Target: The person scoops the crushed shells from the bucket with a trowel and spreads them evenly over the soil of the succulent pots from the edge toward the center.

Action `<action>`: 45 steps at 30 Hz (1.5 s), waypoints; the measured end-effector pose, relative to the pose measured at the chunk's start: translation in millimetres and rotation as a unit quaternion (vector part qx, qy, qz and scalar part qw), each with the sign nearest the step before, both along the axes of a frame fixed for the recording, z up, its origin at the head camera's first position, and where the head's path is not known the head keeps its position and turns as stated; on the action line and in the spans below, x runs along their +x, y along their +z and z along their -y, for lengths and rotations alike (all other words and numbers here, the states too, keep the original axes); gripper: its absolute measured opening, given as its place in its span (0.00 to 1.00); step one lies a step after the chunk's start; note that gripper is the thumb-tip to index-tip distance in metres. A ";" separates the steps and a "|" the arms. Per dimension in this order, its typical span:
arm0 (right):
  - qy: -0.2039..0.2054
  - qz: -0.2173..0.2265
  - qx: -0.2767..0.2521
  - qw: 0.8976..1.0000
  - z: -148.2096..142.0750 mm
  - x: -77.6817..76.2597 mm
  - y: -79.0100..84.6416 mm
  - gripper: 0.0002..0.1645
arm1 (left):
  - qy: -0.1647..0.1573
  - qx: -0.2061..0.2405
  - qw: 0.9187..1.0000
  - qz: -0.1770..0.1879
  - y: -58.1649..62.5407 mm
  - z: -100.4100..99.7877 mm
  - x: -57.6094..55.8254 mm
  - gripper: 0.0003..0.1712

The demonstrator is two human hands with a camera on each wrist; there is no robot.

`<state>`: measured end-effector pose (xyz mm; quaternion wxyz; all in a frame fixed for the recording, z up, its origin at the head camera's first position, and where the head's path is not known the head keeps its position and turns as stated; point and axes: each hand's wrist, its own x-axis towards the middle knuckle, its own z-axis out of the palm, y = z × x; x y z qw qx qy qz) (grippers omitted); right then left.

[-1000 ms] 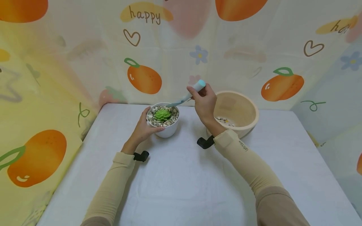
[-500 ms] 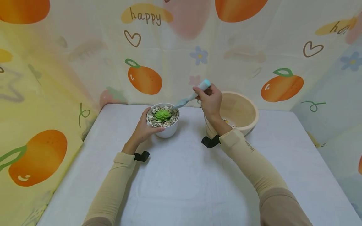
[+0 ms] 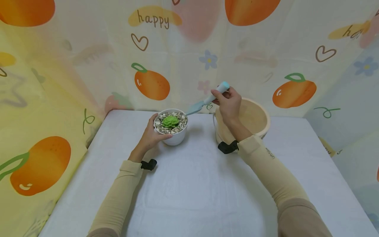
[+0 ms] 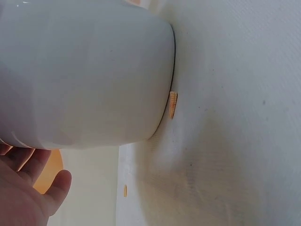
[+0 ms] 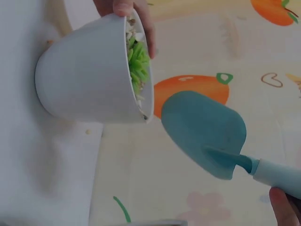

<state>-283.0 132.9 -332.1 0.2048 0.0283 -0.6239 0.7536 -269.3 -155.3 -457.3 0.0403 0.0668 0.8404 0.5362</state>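
My left hand (image 3: 149,136) grips a white flowerpot (image 3: 174,140) by its upper side, thumb in front and fingers behind. The pot stands upright on the table with a green succulent (image 3: 170,121) among pale pebbles (image 3: 179,127). A light blue garden trowel (image 3: 196,107) slants down toward the pot, its handle pinched by my right hand (image 3: 231,107). In the right wrist view, the trowel's blade (image 5: 202,132) shows no pebbles and its tip sits just off the pot's rim. The left wrist view shows the pot's side (image 4: 89,80) close up, with part of the left hand.
A beige bucket (image 3: 265,118) with a wire handle stands right of the pot, partly behind my right arm. Small tan bits (image 4: 173,104) lie on the white tabletop (image 3: 189,184) by the pot's base. A fruit-patterned cloth (image 3: 189,65) hangs behind the table.
My right hand has moved right and slightly up with the trowel, and the blade has left the pot's pebbles for a spot beside the rim. My left hand keeps its hold.
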 end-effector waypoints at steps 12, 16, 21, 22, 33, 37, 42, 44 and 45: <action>0.015 -0.016 -0.036 0.999 -23.8 6.5 13.9 0.10 | 0.002 0.005 1.000 0.000 -2.6 1.4 0.0 0.69; 0.010 -0.023 -0.048 0.999 -33.3 7.3 17.1 0.11 | 0.003 0.008 1.000 0.000 -1.6 0.3 -0.5 0.69; 0.003 -0.024 -0.053 0.998 -45.3 9.0 19.9 0.12 | 0.002 0.010 1.000 -0.002 -0.7 -0.5 -0.8 0.70; 0.001 -0.024 -0.054 0.998 -47.6 9.7 20.7 0.12 | 0.002 0.011 1.000 -0.002 -0.7 -0.6 -0.8 0.70; -0.005 -0.019 -0.069 0.997 -75.2 15.3 28.3 0.10 | 0.007 -0.002 1.000 -0.002 -1.8 0.6 -0.7 0.70; -0.007 -0.019 -0.069 0.997 -87.5 18.8 30.8 0.09 | 0.006 -0.001 1.000 0.000 -1.4 0.0 0.1 0.70; -0.008 -0.024 -0.058 0.998 -99.7 21.5 33.0 0.09 | 0.008 -0.001 1.000 -0.003 -1.0 -0.4 0.7 0.69; -0.007 -0.020 -0.057 0.998 -103.7 22.4 32.8 0.10 | 0.008 0.001 1.000 -0.003 -1.6 -0.6 0.5 0.69; -0.008 -0.017 -0.056 0.998 -105.7 22.8 32.5 0.10 | 0.007 0.003 1.000 -0.004 -2.0 -0.6 0.2 0.69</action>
